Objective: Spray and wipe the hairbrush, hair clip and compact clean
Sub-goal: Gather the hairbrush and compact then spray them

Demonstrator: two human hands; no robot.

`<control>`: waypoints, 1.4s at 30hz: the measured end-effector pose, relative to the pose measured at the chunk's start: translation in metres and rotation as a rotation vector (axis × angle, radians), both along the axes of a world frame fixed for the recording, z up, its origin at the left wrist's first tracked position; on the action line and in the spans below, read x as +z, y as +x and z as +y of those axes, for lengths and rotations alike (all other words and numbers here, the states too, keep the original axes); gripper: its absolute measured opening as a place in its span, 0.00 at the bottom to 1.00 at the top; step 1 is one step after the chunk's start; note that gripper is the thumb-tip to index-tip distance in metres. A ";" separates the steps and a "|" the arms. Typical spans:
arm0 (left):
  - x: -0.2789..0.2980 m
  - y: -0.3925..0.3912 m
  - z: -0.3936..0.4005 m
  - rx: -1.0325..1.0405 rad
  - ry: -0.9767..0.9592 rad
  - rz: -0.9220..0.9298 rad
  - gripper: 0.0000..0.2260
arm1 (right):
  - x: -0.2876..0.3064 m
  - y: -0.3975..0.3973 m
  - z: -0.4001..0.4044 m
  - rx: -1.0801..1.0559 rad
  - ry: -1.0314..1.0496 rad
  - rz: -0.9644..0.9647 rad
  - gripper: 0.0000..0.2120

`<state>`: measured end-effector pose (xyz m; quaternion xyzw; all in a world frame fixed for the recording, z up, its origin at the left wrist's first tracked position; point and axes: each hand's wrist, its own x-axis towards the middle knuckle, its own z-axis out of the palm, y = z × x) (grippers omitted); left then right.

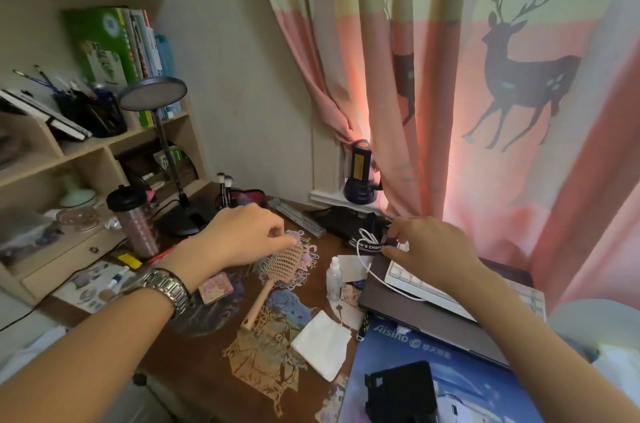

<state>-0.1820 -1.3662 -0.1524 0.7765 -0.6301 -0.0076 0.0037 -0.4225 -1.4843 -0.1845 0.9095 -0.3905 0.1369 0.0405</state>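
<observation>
**Inspector:** Reaching with both hands, I see. State each grip and what it is for.

**Me:** My left hand [242,232] is over the head of the hairbrush [277,270], fingers curled down at its far edge. Whether that grip has closed on the brush or on something small beyond it, I cannot tell; the fingertips are hidden. My right hand [429,246] is at the dark pouch [360,232] at the back of the table [207,353], thumb and fingers pinching something dark at its edge, near the white cable [377,279].

**Inspector:** Location of the task items?

**Me:** The hairbrush lies flat on the table, pink head away from me, wooden handle pointing towards me. The compact [215,288], pink and square, lies just beside it on my left, under my wrist. The hair clip I cannot identify with certainty; it may be what my left fingers cover.

**Inspector:** Cleaning supplies?

**Me:** The spray bottle [334,279] stands upright to the right of the brush, apart from it. A folded white cloth [323,343] lies nearer me, beside the handle's end. Both sit within easy reach of my right hand, which I judge is why they are placed there.

**Inspector:** Progress?

**Me:** In my judgement, nothing sprayed yet: bottle and cloth are unheld. I appear to be arranging items first. Risk: the keyboard [433,287] sits close to the bottle, so spray should be aimed away.
</observation>
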 end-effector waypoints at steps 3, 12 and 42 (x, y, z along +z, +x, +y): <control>-0.006 0.009 -0.013 -0.001 0.016 0.009 0.19 | -0.005 0.010 -0.011 0.007 0.003 -0.001 0.13; -0.035 0.076 -0.079 -0.066 0.056 0.091 0.17 | -0.032 0.072 -0.051 -0.032 0.045 0.046 0.15; -0.149 0.225 -0.157 -0.371 0.024 0.215 0.17 | -0.135 0.236 -0.073 -0.332 0.056 -0.110 0.15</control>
